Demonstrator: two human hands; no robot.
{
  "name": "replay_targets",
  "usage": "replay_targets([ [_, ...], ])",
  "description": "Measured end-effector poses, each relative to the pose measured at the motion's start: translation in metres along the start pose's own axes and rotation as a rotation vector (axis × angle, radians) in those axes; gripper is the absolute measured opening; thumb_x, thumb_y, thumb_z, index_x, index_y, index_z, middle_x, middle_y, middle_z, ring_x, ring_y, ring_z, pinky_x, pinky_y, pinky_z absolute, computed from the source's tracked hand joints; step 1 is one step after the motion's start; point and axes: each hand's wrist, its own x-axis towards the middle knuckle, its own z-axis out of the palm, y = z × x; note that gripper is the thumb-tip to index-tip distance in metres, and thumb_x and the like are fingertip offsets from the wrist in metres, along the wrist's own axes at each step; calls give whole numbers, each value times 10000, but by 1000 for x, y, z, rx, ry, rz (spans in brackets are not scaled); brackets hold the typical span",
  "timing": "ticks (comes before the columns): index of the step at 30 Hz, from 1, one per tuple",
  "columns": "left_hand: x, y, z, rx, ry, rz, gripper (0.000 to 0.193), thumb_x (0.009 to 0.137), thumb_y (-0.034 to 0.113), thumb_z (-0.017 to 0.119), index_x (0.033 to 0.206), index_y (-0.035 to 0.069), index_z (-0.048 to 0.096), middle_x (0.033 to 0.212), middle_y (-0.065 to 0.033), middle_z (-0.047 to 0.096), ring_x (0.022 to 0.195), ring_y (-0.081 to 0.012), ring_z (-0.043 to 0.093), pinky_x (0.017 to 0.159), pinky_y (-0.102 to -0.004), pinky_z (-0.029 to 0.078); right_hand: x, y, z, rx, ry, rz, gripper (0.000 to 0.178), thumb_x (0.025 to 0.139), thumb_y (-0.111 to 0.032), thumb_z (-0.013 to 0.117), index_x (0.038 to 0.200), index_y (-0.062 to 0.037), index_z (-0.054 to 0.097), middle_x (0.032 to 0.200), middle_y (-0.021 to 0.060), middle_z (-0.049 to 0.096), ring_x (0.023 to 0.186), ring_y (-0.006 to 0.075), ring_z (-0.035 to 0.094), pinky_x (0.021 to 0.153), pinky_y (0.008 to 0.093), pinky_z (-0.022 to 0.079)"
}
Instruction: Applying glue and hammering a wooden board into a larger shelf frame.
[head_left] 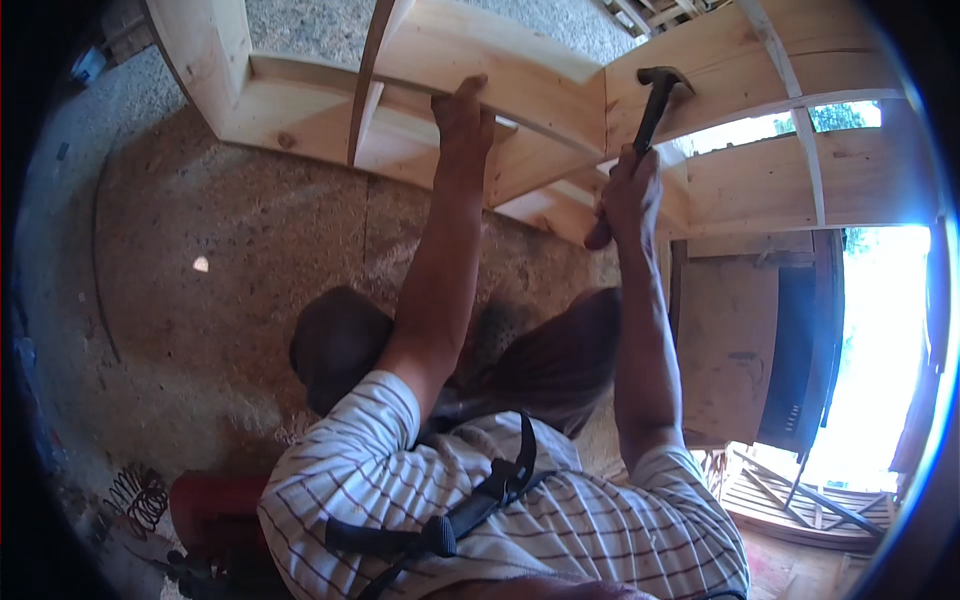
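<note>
The left hand (462,112) presses flat against a wooden board (520,85), steadying it, while the right hand (628,190), fingers wrapped tight, holds a hammer (655,100) raised beside it.

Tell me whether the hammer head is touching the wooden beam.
Cannot tell. In the head view the right hand holds the hammer with its head overlapping the wooden beam, but the view shows no plain contact or gap.

Coiled metal springs (140,497) lying on gritty floor (230,240) lower left; red tool (215,515) sitting beside them; wooden pallet (800,505) lying in sunlight, lower right.
</note>
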Motion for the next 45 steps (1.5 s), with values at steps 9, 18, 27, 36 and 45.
replay_targets([
  [9,-9,5,5,28,-9,-7,612,786,-116,623,1348,33,431,1211,-116,547,1110,-275,588,913,-393,547,15,17,1,1,-151,61,336,1018,-301,444,1020,32,490,702,136,545,429,226,561,384,368,468],
  [18,-6,5,3,-2,2,14,627,790,-107,639,1363,32,424,1214,-133,555,1123,-288,590,938,-415,549,14,28,-7,-174,-194,82,371,1013,-297,442,1035,69,501,771,206,605,454,281,600,403,396,496],
  [27,1,1,5,33,21,-10,602,788,-97,656,1337,32,445,1183,-126,566,1088,-279,606,928,-424,553,39,58,2,-276,-89,-134,331,995,-280,465,991,46,525,768,185,611,543,269,632,453,377,505],
  [36,5,0,-5,-43,-50,20,578,787,-108,648,1318,4,450,1177,-145,564,1076,-284,610,914,-432,551,33,37,3,79,-274,149,366,1004,-282,466,982,78,525,720,132,567,479,210,580,390,357,487],
  [45,5,3,-1,-29,-16,24,542,789,-115,639,1291,-17,460,1173,-142,561,1081,-298,609,936,-433,551,28,31,11,-31,-122,69,327,1019,-259,431,938,51,499,647,103,536,423,215,564,383,380,481],
])
